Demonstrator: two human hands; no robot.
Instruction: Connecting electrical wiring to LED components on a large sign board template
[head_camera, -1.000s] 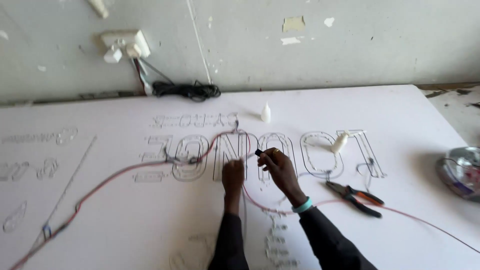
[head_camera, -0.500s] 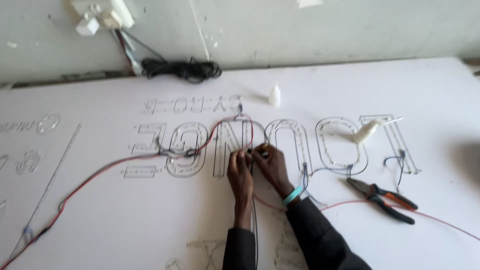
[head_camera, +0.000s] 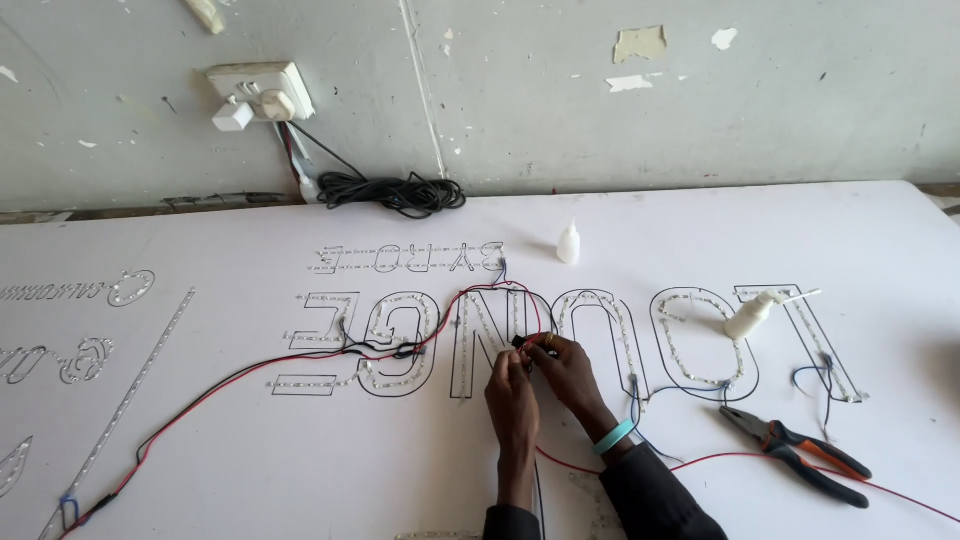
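A large white sign board (head_camera: 250, 460) lies flat, with outlined letters filled with small light dots. My left hand (head_camera: 510, 395) and my right hand (head_camera: 565, 372) meet over the middle letters. Both pinch a small black wire end (head_camera: 522, 343) between their fingertips. A red and black wire pair (head_camera: 240, 385) runs from that spot across the board to the lower left. My right wrist wears a teal band (head_camera: 613, 436).
Pliers with orange and black handles (head_camera: 795, 452) lie at the right. A small white glue bottle (head_camera: 568, 243) stands behind the letters and another (head_camera: 750, 316) lies tipped on a letter. A wall socket (head_camera: 258, 92) and a coiled black cable (head_camera: 395, 192) are at the back.
The view has shifted a little. My hands stay together over the middle letters, still working the wire end; nothing else on the board has moved.
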